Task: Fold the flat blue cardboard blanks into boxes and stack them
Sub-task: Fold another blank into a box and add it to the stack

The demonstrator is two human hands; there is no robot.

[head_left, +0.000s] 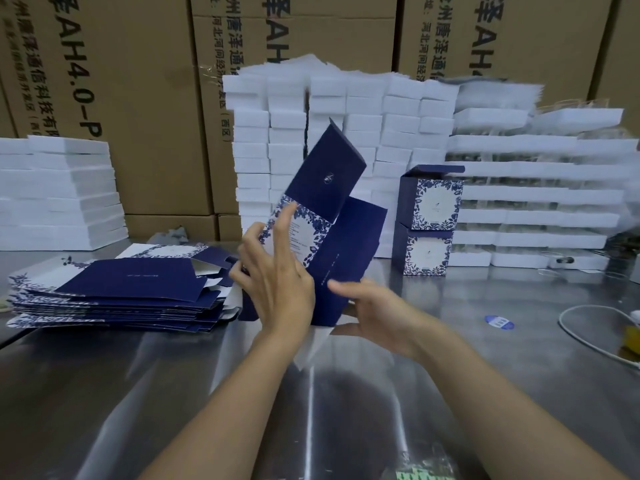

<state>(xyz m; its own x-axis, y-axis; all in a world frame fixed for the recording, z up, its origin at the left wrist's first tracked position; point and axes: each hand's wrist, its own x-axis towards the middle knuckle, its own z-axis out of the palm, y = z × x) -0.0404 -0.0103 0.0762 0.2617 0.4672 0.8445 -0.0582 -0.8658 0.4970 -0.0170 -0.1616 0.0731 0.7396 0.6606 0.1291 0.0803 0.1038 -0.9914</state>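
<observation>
- Cartons (pixel 138 98) of brown cardboard with black printed lettering form a wall behind my workspace.
- White flat packs (pixel 346 133) stand stacked in columns in front of that wall, with a lower pile far left and a wider one on the right. They appear to be stock parked out of my way.
- Steel table (pixel 138 393), shiny and reflective, runs under everything and gives me a hard surface to crease on.
- Pile of flat blue blanks (pixel 131 289) lies on the table to my left, near my left hand, probably so the next one is easy to take.
- One blue blank (pixel 329 174) is in my hands above the table's centre, tilted upright and partly opened, with its long flap pointing up and a white flap hanging below.
- Two finished boxes (pixel 429 202) sit one on top of the other to the right, near the white packs. The upper lid flap is not yet tucked. I judge this is where the stack grows.
- My left hand (pixel 277 282) grips the blank's left edge with fingers curled round it and one finger straight along the flowered panel, likely to steady it.
- My right hand (pixel 377 317) pinches the blank's lower end, thumb on the dark face and fingers underneath, seemingly to push the sleeve square.
- White cable (pixel 588 327) loops at the far right.
- Round blue sticker (pixel 499 322) lies on the table just beside it.
</observation>
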